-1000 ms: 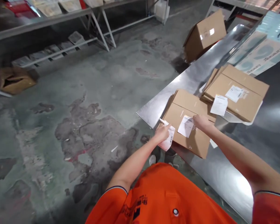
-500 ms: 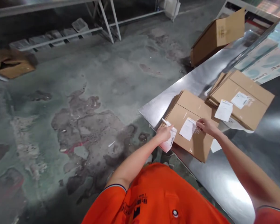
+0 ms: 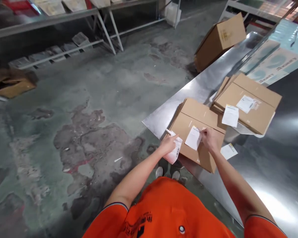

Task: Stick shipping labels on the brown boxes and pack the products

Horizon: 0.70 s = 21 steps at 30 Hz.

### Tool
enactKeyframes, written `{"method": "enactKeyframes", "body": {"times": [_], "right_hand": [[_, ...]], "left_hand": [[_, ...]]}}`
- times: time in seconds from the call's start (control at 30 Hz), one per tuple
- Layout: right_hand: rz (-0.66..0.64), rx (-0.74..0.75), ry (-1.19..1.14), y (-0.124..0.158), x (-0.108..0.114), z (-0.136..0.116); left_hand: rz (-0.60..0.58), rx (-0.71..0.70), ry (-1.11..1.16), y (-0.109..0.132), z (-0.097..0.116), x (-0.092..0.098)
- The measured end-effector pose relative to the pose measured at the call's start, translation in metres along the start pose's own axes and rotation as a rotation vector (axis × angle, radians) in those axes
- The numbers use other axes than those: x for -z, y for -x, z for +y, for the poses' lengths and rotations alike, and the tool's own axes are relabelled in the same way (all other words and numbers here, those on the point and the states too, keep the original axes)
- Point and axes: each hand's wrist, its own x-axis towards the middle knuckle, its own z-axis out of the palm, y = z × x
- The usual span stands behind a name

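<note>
A flattened cardboard box [image 3: 196, 132] lies at the near corner of a shiny metal table [image 3: 263, 172]. My left hand [image 3: 168, 143] is closed on a strip of white labels [image 3: 174, 151] at the box's left edge. My right hand [image 3: 208, 138] pinches the right edge of a white label [image 3: 193, 138] lying on the box's top face. A second stack of flattened boxes [image 3: 248, 102] with two white labels on it lies just beyond, to the right.
A loose white label [image 3: 228, 151] lies on the table right of the near box. An open carton [image 3: 220, 41] stands on the floor past the table end. Metal racks [image 3: 64, 29] line the far side; a torn carton [image 3: 10, 84] sits far left. Printed sheets [image 3: 275, 62] lean at right.
My right hand slid left along the label to its right edge and now pinches it. The left hand kept hold of the label strip. The view shifted slightly.
</note>
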Motion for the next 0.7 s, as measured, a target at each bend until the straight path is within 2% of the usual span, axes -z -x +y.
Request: {"method": "enactKeyframes", "body": {"times": [0.13,0.27,0.33,0.4,0.43,0.5,0.53,0.57,0.6,0.7], "right_hand": [[0.082,-0.013,-0.134,0.018,-0.003,-0.003],[0.120,-0.019,-0.426,0.052,0.002,-0.012],[0.139,0.074,-0.465,0.073,0.015,-0.027],[0.217,0.284,-0.449,0.092,0.041,-0.046],[0.306,0.403,-0.453,0.098,0.059,-0.055],[0.627,0.568,-0.547,0.102,0.102,-0.068],[0.795,0.587,-0.624,0.101,0.123,-0.069],[0.886,0.566,-0.704,0.099,0.142,-0.067],[0.901,0.502,-0.782,0.097,0.157,-0.061],[0.684,0.167,-0.907,0.097,0.180,-0.027]], "left_hand": [[0.027,0.017,0.001,0.003,0.002,-0.003],[0.059,0.044,0.019,0.001,0.001,-0.006],[0.057,0.065,0.040,-0.001,-0.001,-0.006],[0.056,0.082,0.055,-0.002,-0.005,-0.006],[0.063,0.089,0.061,-0.002,-0.007,-0.007],[0.090,0.103,0.082,0.000,-0.008,-0.009],[0.106,0.107,0.111,0.000,-0.007,-0.011],[0.117,0.099,0.160,-0.001,-0.002,-0.013],[0.122,0.069,0.232,-0.003,0.006,-0.016],[0.106,-0.174,0.504,-0.019,0.045,-0.027]]}}
